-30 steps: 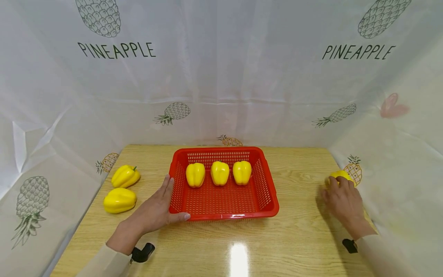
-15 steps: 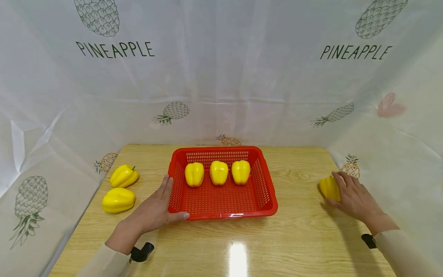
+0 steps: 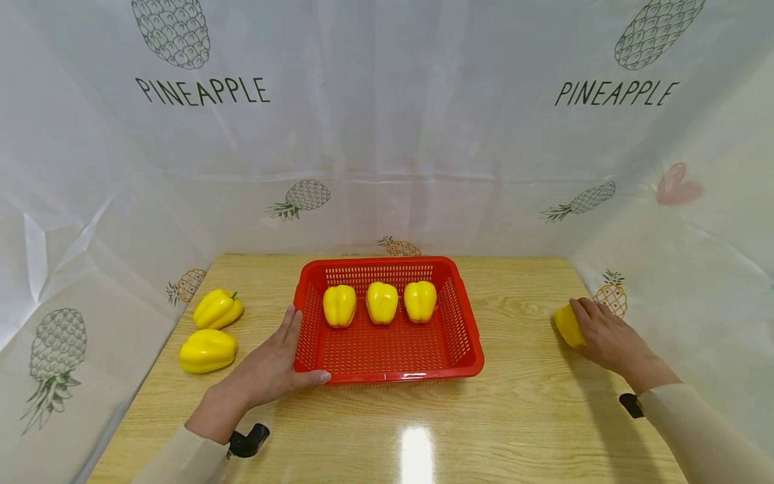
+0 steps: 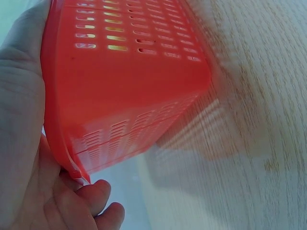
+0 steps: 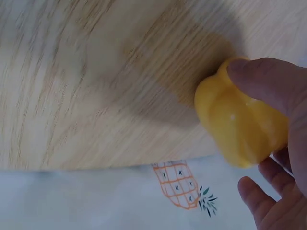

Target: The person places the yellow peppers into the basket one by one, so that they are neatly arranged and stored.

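In the head view, my left hand (image 3: 263,376) holds the near left corner of a red plastic basket (image 3: 387,378), thumb along the front rim and fingers along the left side. The left wrist view shows the basket's slotted wall (image 4: 129,86) close up. Three yellow bell peppers stand in a row in the basket, the middle one (image 3: 382,302) between the other two. At the table's right side my right hand (image 3: 613,344) grips another yellow bell pepper (image 5: 235,117), its thumb on one side and fingers on the other; the palm hides part of it.
Two more yellow bell peppers lie left of the basket, a rear one (image 3: 218,309) and a nearer one (image 3: 208,350). The wooden table (image 3: 514,417) is bordered at the back and sides by a white pineapple-print sheet (image 3: 447,161).
My right hand has brought its bell pepper slightly left and toward me, shifting its grip round it. My left hand and the basket stay put.
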The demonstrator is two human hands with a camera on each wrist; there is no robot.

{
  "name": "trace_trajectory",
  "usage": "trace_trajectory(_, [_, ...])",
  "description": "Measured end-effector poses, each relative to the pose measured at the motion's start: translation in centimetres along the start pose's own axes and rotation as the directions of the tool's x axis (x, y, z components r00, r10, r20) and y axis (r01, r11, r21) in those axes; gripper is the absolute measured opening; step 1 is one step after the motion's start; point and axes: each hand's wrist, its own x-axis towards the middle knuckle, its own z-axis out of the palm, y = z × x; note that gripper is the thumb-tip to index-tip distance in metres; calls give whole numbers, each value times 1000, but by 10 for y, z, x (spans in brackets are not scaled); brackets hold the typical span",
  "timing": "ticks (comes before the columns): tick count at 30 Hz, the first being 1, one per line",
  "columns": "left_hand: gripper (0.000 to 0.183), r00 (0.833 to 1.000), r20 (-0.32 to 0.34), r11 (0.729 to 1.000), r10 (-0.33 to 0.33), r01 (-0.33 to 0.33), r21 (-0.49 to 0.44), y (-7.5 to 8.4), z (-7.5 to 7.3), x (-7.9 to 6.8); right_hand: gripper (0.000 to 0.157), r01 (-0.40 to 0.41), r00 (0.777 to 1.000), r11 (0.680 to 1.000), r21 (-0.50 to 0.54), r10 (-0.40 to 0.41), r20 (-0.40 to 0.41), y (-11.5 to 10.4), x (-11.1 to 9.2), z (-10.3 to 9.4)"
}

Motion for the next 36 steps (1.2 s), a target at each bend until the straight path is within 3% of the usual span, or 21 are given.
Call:
trace_trajectory(7, [138,1000,2,1000,12,-12,-3,2,0,-2,96,-31,999,999,-39,33,40,1,1,-3])
trace_trajectory(14, [136,1000,-4,1000,16,-16,-5,3,-1,-3,100,-105,994,991,84,102,44,3,2,4])
trace_trajectory(19, [138,1000,-1,1000,16,-16,2,2,0,-3,105,-84,995,993,79,88,-51,-3,5,5])
trace_trajectory(26, [137,1000,-9,1000,11,-11,5,1,1,-3,106,-48,981,998,42,55,-186,-21,27,-13])
trace_trajectory(32, [138,1000,-5,1000,9,-9,-2,0,0,-3,106,-14,973,999,39,23,-230,-41,49,-32])
trace_trajectory(36, [139,1000,6,1000,2,-2,-9,0,0,-2,104,-10,980,999,42,19,-200,-55,58,-44])
